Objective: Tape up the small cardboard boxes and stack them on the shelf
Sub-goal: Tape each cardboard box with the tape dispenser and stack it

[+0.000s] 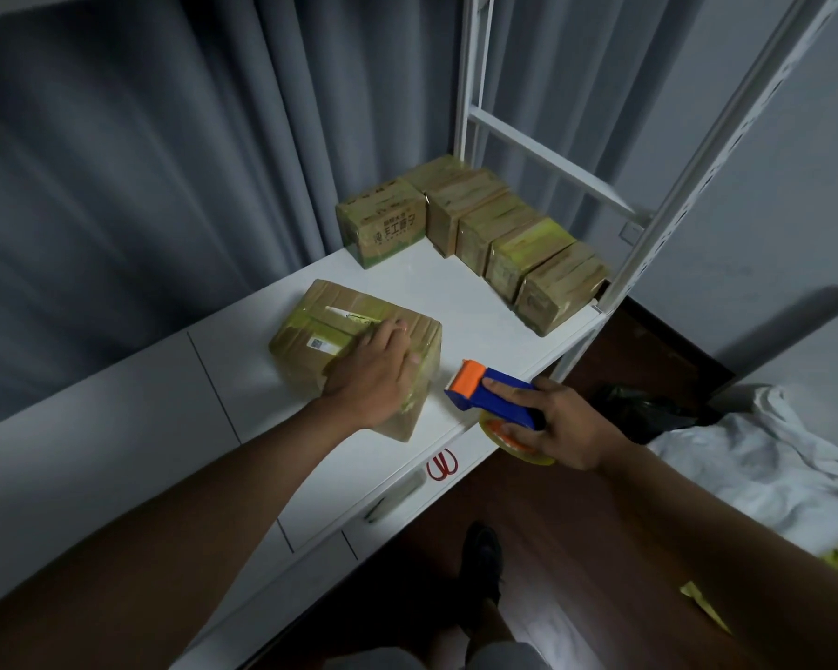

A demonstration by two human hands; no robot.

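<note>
Six taped boxes (475,234) already stand beyond the box (354,350) on the table (480,302), where the left hand (373,374) lies flat atop it and the right hand (552,418), just beside, grips the dispenser (494,394), so stacking seemingly remains.

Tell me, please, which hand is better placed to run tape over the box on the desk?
The right hand: it already grips the tape dispenser beside the box, while the left hand rests on top of it.

Blurred Chinese print, partly legible "手工", on the rear cardboard box (383,223).
</note>
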